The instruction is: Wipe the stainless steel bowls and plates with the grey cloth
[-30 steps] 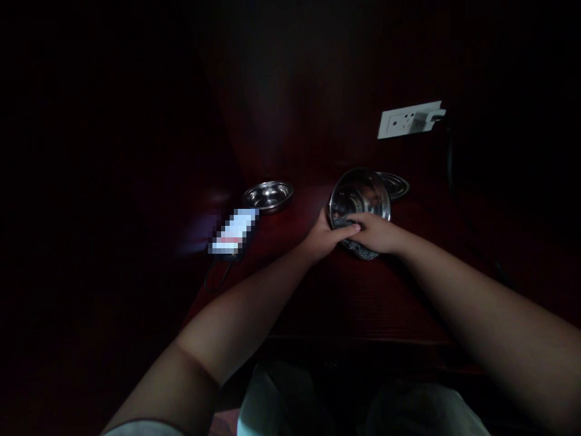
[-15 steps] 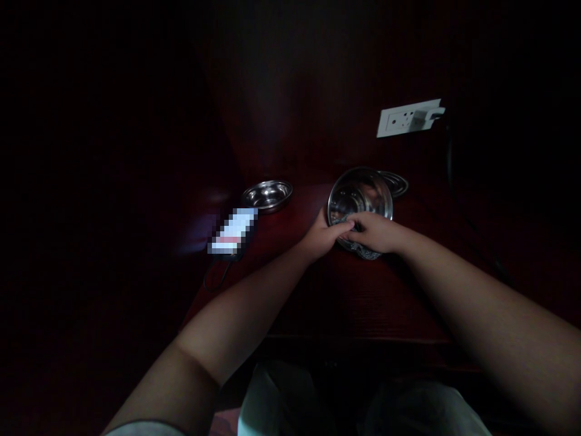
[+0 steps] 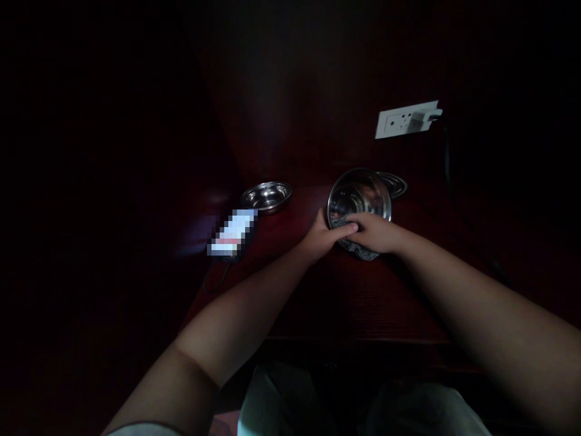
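A shiny stainless steel bowl is tilted so that its mouth faces me. My left hand grips its lower left side, thumb over the rim and the other fingers hidden behind it. My right hand is closed on a grey patterned cloth at the near rim. Part of the cloth lies inside the bowl and part hangs outside below the rim. The left thumb tip meets the right hand's fingers.
Left on the dark red table sits a second steel bowl. A lit phone with a cable stands near it. Stacked steel dishes lie behind the held bowl. A wall socket with a plug is at the upper right.
Almost nothing differs. The left thumb has shifted slightly to the right over the right hand's fingers; the bowl and cloth stay in nearly the same place.
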`<state>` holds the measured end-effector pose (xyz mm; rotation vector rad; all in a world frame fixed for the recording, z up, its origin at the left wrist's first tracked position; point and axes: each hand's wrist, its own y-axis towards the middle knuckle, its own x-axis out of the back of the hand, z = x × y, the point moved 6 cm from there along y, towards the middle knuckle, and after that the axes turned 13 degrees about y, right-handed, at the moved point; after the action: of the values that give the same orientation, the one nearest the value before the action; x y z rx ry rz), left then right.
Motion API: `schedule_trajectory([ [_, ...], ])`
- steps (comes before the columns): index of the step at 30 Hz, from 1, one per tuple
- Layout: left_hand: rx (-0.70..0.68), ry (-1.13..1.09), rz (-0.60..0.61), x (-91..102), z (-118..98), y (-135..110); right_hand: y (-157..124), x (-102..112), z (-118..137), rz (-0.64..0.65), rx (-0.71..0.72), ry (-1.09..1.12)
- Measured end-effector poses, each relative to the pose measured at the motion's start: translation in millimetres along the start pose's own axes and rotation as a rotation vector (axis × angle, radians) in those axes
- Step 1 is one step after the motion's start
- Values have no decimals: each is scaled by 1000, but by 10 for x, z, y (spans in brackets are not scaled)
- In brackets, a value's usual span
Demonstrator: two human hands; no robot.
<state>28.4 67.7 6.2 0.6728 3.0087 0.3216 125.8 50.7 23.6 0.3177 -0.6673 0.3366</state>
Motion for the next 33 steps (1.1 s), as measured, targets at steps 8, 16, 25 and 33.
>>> schedule_trajectory([
  [8,-61,4,32,-33,-30,-10,15,6,-48,6,-13,19],
  [16,-29,48,53,-41,-21,-9,22,2,-43,9,22,19],
  [25,17,107,30,-40,-54,-51,14,3,-34,10,-9,-6],
  [33,85,74,25,-42,-30,-52,11,18,-50,-3,-53,-130],
])
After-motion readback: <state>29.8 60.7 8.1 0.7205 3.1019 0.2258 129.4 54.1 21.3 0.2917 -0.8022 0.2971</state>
